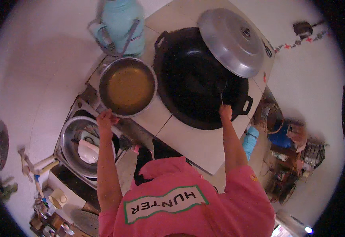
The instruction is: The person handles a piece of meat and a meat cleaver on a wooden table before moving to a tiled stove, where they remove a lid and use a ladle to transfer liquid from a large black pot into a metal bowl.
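A large black wok with loop handles [184, 109] sits on the tiled counter, its inside dark. My right hand [226, 112] is closed on the handle of a metal utensil [221, 96], whose far end reaches down into the wok and is hard to make out. A domed metal lid [228, 41] leans over the wok's far right rim. Left of the wok stands a round metal pot [128, 86] with yellowish-brown content. My left hand [107, 118] is at its near left rim, fingers bent; whether they grip the pot is unclear.
A light-blue jug [123, 29] stands behind the pot. In the sink at left, a metal basin [67, 139] holds a pale pink dish [88, 151] and other ware. A light-blue cylindrical object [250, 142] lies beyond the counter's right edge, with cluttered shelves [285, 157] farther right.
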Demonstrator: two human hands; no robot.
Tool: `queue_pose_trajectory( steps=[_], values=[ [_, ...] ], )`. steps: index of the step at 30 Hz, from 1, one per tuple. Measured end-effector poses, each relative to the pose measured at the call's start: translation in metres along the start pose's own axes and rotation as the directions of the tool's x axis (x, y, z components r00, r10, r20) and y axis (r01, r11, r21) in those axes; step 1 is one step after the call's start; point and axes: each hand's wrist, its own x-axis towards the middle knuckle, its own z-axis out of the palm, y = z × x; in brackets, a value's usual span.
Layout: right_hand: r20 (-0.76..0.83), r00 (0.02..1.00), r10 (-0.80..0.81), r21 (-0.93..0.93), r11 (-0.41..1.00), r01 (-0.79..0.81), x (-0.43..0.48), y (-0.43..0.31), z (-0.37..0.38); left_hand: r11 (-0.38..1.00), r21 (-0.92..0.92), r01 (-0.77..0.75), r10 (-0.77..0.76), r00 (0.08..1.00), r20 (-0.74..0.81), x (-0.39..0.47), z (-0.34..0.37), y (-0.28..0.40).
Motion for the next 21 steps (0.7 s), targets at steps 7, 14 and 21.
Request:
queue_pose_trajectory(
  steps=[7,14,21],
  values=[
    [0.062,0.987,0.147,0.103,0.983,-0.153,-0.025,-0.054,-0.025,0.998,0.068,0.001,0.006,0.994,-0.107,-0.006,-0.003,0.025],
    [0.559,0.829,-0.008,0.525,0.778,-0.346,-0.035,-0.064,0.025,0.994,0.110,0.020,-0.004,0.989,-0.150,-0.011,-0.010,0.027],
    [0.776,0.478,-0.413,0.613,0.310,-0.727,-0.082,-0.085,-0.032,0.991,0.025,-0.128,0.128,0.992,0.007,-0.089,-0.035,0.005]
  ],
)
